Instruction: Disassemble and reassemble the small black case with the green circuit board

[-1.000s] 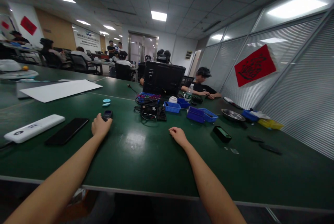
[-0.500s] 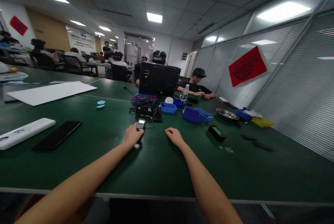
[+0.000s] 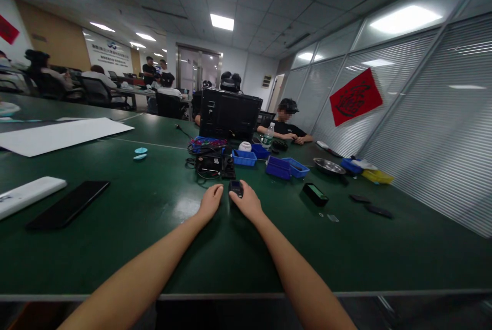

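A small black handheld device with a little screen (image 3: 236,186) is in my right hand (image 3: 248,202), thumb on its near side and fingers along its right side. Its screen looks dark. My left hand (image 3: 210,201) rests on the green table (image 3: 215,268) just left of the device, apart from it. The left fingers are curled in, and nothing shows in them. Beyond both hands lies a black box with cables (image 3: 208,165).
Blue bins (image 3: 244,158), a baseball (image 3: 245,146) and a monitor (image 3: 230,114) stand ahead. To the right are a black box with a green top (image 3: 315,194) and a metal bowl (image 3: 329,166). A black slab (image 3: 69,204) lies left. A person (image 3: 286,122) sits across.
The device has passed from my left hand to my right hand. My left hand has moved right and curled beside it. The view has shifted slightly; the screen has gone from bright to dark.
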A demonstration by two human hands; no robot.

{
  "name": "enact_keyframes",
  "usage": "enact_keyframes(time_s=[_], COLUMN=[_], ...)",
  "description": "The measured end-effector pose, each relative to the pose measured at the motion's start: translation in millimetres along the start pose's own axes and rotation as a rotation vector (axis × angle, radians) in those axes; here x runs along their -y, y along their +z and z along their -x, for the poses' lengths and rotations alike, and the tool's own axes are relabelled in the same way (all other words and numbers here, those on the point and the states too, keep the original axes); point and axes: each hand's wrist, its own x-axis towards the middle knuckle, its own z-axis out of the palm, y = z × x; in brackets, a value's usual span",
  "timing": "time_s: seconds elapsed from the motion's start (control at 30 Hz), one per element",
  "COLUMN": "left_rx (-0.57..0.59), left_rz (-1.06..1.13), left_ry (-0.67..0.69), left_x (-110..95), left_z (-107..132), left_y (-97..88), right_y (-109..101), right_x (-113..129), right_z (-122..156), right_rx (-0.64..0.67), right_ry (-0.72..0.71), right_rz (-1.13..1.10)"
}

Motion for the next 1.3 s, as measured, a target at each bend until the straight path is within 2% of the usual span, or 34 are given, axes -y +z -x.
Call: enact_keyframes(time_s=[0.1, 0.17, 0.27, 0.5, 0.7, 0.87, 0.97, 1.13, 1.3], left_rx=[-0.060, -0.067, -0.050, 0.008, 0.057, 0.080, 0.077, 0.061, 0.072], left_rz=[0.059, 0.077, 0.070, 0.009, -0.051, -0.071, -0.057, -0.038, -0.034], left_ry=[-0.059, -0.060, -0.054, -0.088, -0.068, -0.059, -0.064, -0.058, -0.067], left_x=[7.7, 9.1, 6.3, -3.7, -6.4, -3.5, -2.3, -3.6, -3.7], left_z=[-8.7, -10.7, -8.5, -2.4, -1.0, -1.6, -2.1, -1.3, -1.1], left_y=[-8.4, -10.0, -9.4, -11.5, -13.7, -12.8, -12.2, -11.8, -11.8], right_y=[6.2, 6.7, -2.9, -38.8, -41.2, -48.7, -57.7, -71.0, -70.8], right_x=[13.5, 13.5, -0.9, -49.7, -59.0, -63.6, -67.0, -66.8, -61.9], right_z=[8.3, 7.7, -1.2, -18.8, -19.9, -23.7, -26.7, -25.9, -25.7], right_rx=[0.071, 0.091, 0.098, 0.077, 0.087, 0.083, 0.023, -0.182, -0.398], right_ry=[-0.049, -0.037, 0.041, 0.331, 0.339, 0.389, 0.442, 0.477, 0.386], right_rz=[0.201, 0.277, 0.323, 0.382, 0.388, 0.289, 0.216, 0.124, -0.084])
